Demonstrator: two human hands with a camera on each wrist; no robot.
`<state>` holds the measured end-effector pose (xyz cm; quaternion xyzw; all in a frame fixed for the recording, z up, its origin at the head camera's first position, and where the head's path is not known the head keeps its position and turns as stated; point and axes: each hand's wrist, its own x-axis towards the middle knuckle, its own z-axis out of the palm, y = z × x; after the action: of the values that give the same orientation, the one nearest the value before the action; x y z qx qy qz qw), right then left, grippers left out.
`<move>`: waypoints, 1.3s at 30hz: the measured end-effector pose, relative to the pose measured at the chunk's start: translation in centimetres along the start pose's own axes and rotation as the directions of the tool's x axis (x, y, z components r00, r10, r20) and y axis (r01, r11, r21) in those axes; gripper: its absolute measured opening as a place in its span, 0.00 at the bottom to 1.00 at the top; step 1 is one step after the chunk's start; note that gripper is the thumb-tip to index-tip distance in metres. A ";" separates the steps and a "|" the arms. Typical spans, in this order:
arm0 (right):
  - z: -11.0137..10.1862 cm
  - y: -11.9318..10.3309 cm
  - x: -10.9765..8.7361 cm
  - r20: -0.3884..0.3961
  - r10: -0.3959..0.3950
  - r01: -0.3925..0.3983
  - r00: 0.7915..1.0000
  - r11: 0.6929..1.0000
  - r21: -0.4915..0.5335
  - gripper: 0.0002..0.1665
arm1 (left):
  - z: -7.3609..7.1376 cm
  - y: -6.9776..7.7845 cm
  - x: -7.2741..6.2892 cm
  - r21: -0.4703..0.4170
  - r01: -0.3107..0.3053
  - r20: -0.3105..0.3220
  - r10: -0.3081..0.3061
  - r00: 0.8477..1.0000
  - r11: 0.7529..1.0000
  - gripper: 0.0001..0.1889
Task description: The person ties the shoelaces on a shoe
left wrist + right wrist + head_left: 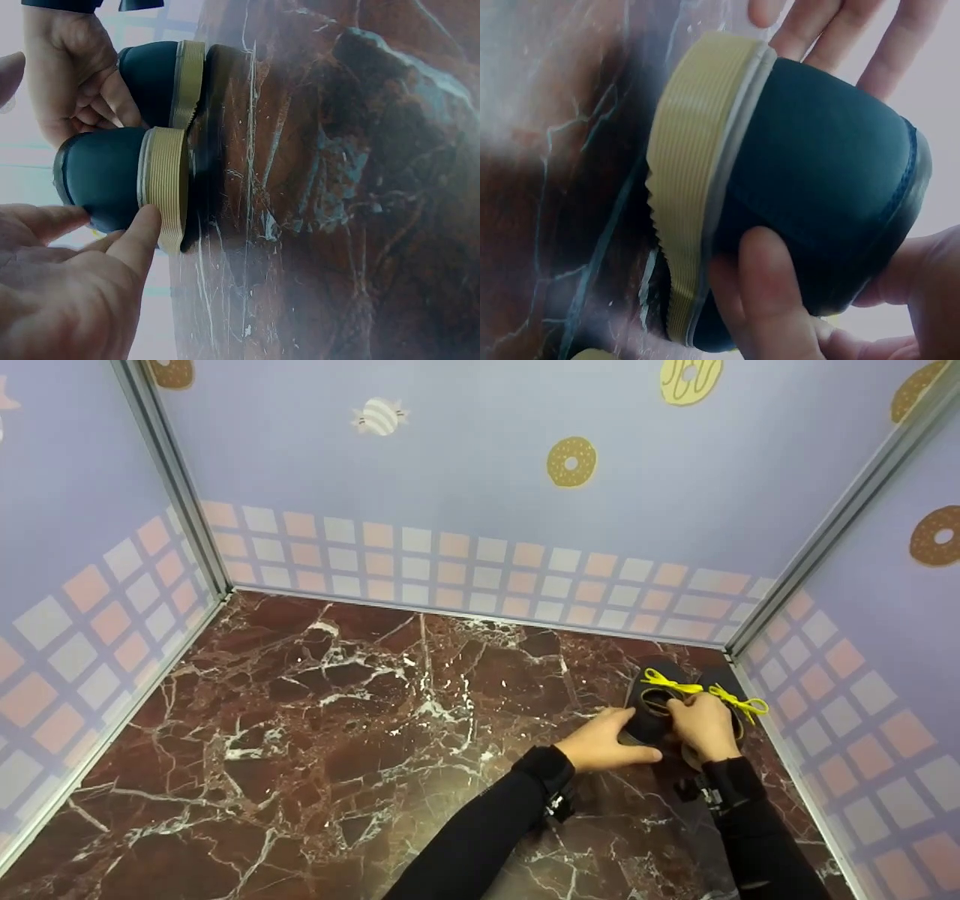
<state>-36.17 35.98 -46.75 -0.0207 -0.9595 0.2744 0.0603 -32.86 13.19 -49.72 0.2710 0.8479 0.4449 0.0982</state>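
Two black shoes with tan ridged soles stand side by side at the right rear of the marble surface, toes toward the back wall. The left shoe (646, 729) has a yellow lace (671, 685) tied in a bow, and so does the right shoe (150, 81). My right hand (705, 726) reaches between the shoes and grips the left shoe's right side near its collar, thumb and fingers on it. At that shoe's left side, my left hand (607, 742) touches the upper and sole with fairly straight fingers, thumb extended behind the heel. The right hand covers part of the right shoe.
The brown-red marble surface (360, 735) extends widely to the left. A back wall (450, 472) with sweets and pink-white squares rises behind, and a right side wall (885, 660) stands close beside the shoes. Metal strips run along the corners.
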 end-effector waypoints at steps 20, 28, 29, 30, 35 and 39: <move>0.1 -0.3 1.1 -0.012 -0.019 0.018 1.000 0.993 -0.120 0.24 | 0.9 -0.2 0.2 -0.037 0.030 0.072 -0.027 0.997 0.999 0.51; 2.5 4.2 4.7 -0.028 -0.049 0.045 0.998 0.991 -0.127 0.25 | 1.2 -0.9 0.5 -0.052 0.023 0.061 -0.020 0.998 0.998 0.52; 2.6 4.4 5.0 -0.025 -0.050 0.046 0.998 0.991 -0.129 0.25 | 1.2 -0.9 0.5 -0.053 0.023 0.062 -0.020 0.998 0.998 0.52; 2.8 5.0 5.4 -0.028 -0.067 0.063 0.997 0.989 -0.136 0.25 | 1.2 -0.9 0.5 -0.056 0.022 0.061 -0.019 0.998 0.998 0.52; 1.1 0.9 2.8 0.019 -0.022 0.025 1.000 0.991 -0.135 0.25 | 1.2 -1.1 0.5 -0.058 0.034 0.053 -0.031 0.998 0.998 0.53; 0.4 -0.8 1.3 0.045 0.006 0.000 0.999 0.992 -0.130 0.25 | 1.4 -1.4 0.4 -0.030 0.024 0.045 -0.023 0.999 0.999 0.53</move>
<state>-37.52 35.20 -46.55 -0.0199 -0.9764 0.2120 0.0367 -33.14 13.76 -51.64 0.2692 0.8418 0.4505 0.1265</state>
